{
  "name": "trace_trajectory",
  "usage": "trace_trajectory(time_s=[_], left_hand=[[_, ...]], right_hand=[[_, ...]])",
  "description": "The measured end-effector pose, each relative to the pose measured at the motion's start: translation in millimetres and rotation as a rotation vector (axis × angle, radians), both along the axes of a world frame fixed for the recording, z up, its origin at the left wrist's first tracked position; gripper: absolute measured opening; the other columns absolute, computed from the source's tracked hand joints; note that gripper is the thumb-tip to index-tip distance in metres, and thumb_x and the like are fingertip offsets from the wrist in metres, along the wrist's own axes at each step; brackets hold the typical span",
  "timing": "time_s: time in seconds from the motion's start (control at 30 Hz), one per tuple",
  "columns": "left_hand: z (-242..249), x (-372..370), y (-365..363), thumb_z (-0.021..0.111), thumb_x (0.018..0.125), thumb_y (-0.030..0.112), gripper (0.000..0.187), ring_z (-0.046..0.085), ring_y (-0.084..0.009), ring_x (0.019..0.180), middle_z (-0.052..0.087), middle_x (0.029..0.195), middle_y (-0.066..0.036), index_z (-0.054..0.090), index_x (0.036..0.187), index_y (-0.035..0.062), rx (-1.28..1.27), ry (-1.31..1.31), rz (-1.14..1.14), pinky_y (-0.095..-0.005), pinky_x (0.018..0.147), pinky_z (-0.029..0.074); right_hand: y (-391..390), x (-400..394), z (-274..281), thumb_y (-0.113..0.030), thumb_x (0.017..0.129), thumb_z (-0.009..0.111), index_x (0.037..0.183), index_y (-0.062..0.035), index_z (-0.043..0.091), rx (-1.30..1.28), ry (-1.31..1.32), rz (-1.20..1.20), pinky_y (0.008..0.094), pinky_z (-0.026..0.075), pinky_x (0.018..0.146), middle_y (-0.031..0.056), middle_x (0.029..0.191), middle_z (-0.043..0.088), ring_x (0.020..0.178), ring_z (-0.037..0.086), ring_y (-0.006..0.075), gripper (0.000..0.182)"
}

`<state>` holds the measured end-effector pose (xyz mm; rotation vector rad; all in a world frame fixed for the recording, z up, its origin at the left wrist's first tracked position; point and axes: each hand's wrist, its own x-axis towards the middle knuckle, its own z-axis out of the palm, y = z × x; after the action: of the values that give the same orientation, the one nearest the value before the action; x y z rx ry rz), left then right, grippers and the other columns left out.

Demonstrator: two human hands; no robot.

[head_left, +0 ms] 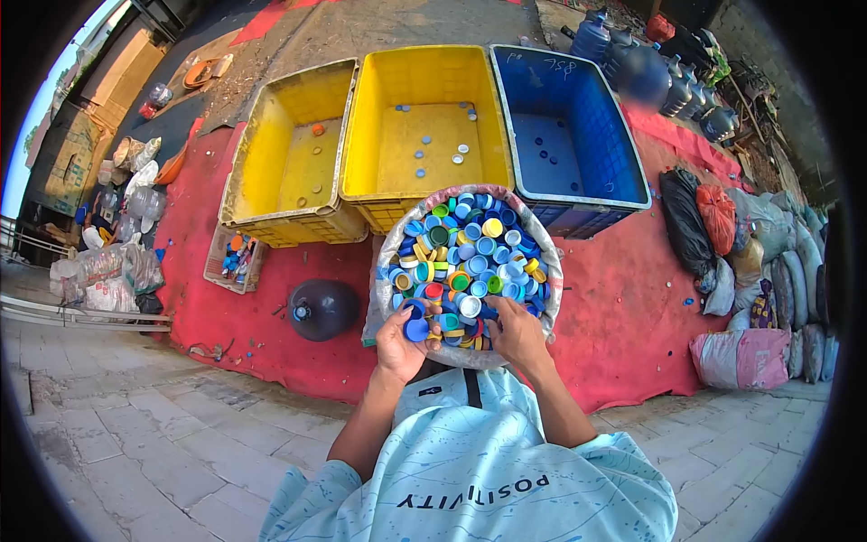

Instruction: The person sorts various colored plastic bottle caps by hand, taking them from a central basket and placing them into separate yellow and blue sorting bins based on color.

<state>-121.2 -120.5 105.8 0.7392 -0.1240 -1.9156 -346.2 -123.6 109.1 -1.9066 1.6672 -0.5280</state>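
Observation:
A wide sack point(554, 271) with a rolled rim stands right in front of me, heaped with plastic bottle caps point(476, 248) in blue, light blue, green, yellow, white and red. At its near left side my left hand point(400, 345) is closed around dark blue bottle caps point(415, 329), one facing up flat between thumb and fingers. My right hand point(519, 334) reaches over the near right rim, its fingers curled down among the caps. Whatever those fingertips pinch is hidden by the hand and the pile.
Beyond the sack stand a yellow crate point(293, 230), a second yellow crate point(433, 72) and a blue crate point(578, 217), each with a few caps inside. A small basket point(217, 257) and a dark round jug point(323, 310) lie left. Filled bags point(741, 357) line the right.

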Motion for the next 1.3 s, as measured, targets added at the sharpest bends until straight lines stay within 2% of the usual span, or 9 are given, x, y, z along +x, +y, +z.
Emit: trace_trajectory(time_s=[0.33,0.43,0.63,0.73,0.87,0.97,1.07,1.2,1.3], left_hand=[[-5,1,0,0.055,0.098,0.042,0.03,0.063,-0.0166,0.075,0.065,0.092,-0.007,0.06,0.098,0.0123,0.073,-0.225,0.046,-0.0318,0.058,0.051],[-9,0,0,0.055,0.098,0.04,0.028,0.063,-0.0164,0.076,0.064,0.09,-0.006,0.059,0.097,0.0123,0.088,-0.19,0.057,-0.032,0.06,0.052],[-8,0,-2,0.062,0.095,0.029,0.016,0.063,-0.0166,0.077,0.062,0.086,-0.004,0.059,0.093,0.0134,0.127,-0.113,0.077,-0.0329,0.064,0.052],[-9,-2,-4,0.066,0.092,0.019,0.01,0.062,-0.0154,0.075,0.061,0.086,-0.003,0.057,0.092,0.0125,0.13,-0.155,0.064,-0.0318,0.062,0.052],[-7,-5,-9,0.068,0.087,0.01,0.012,0.061,-0.0135,0.07,0.059,0.082,-0.002,0.056,0.089,0.012,0.162,-0.225,0.009,-0.0296,0.058,0.05],[-18,-3,-11,0.069,0.085,0.008,0.011,0.06,-0.0128,0.065,0.061,0.084,-0.001,0.06,0.091,0.012,0.143,-0.438,-0.107,-0.0282,0.053,0.048],[-14,-17,-16,0.071,0.083,0.009,0.011,0.058,-0.0106,0.063,0.062,0.085,0.0,0.066,0.093,0.0099,-0.049,-1.021,-0.189,-0.0267,0.051,0.045],[-16,-22,-25,0.071,0.079,0.007,0.025,0.068,-0.0271,0.084,0.07,0.097,-0.011,0.069,0.103,0.0033,-0.737,-1.65,-0.06,-0.0358,0.073,0.053],[-9,-24,-31,0.07,0.077,0.005,0.029,0.066,-0.0347,0.094,0.07,0.098,-0.014,0.07,0.106,0.0043,-0.716,-1.622,-0.27,-0.0407,0.084,0.052]], right_hand=[[-8,11,-7,-0.01,0.08,0.064,0.116,-0.0059,0.059,0.018,0.138,0.037,0.048,0.053,0.07,0.0179,0.1,0.068,0.079,0.066,0.0405,0.036],[-8,7,-9,-0.007,0.08,0.065,0.117,-0.0052,0.059,-0.014,0.032,0.009,0.0437,0.053,0.065,0.0198,0.096,0.068,0.076,0.068,0.0359,0.038],[-14,0,12,-0.002,0.08,0.064,0.118,-0.0014,0.059,0.161,-0.367,-0.107,0.0296,0.048,0.06,0.0113,0.087,0.066,0.064,0.061,0.0154,0.038],[-16,-3,9,-0.001,0.081,0.064,0.118,-0.0014,0.06,0.41,-0.992,-0.307,0.022,0.041,0.057,0.0037,0.085,0.061,0.063,0.05,0.0073,0.037],[-15,-10,1,-0.016,0.085,0.062,0.104,-0.005,0.061,0.616,-1.881,-0.425,0.0261,0.032,0.055,0.0006,0.074,0.049,0.061,0.039,0.0121,0.022],[-12,-15,-5,-0.024,0.086,0.062,0.095,-0.0072,0.061,0.714,-2.066,-0.383,0.0292,0.035,0.059,0.0026,0.075,0.048,0.065,0.042,0.0151,0.019],[-7,-10,0,-0.026,0.087,0.062,0.093,-0.0079,0.063,0.732,-2.034,-0.462,0.0298,0.036,0.06,0.0039,0.077,0.049,0.066,0.043,0.0159,0.019],[-3,-3,1,-0.027,0.087,0.061,0.094,-0.0075,0.063,0.733,-1.981,-0.528,0.0308,0.038,0.061,0.0051,0.079,0.049,0.067,0.046,0.0177,0.021],[-3,-1,1,-0.028,0.086,0.061,0.096,-0.0065,0.063,0.74,-1.974,-0.509,0.0314,0.039,0.061,0.0056,0.079,0.049,0.068,0.048,0.0187,0.023]])
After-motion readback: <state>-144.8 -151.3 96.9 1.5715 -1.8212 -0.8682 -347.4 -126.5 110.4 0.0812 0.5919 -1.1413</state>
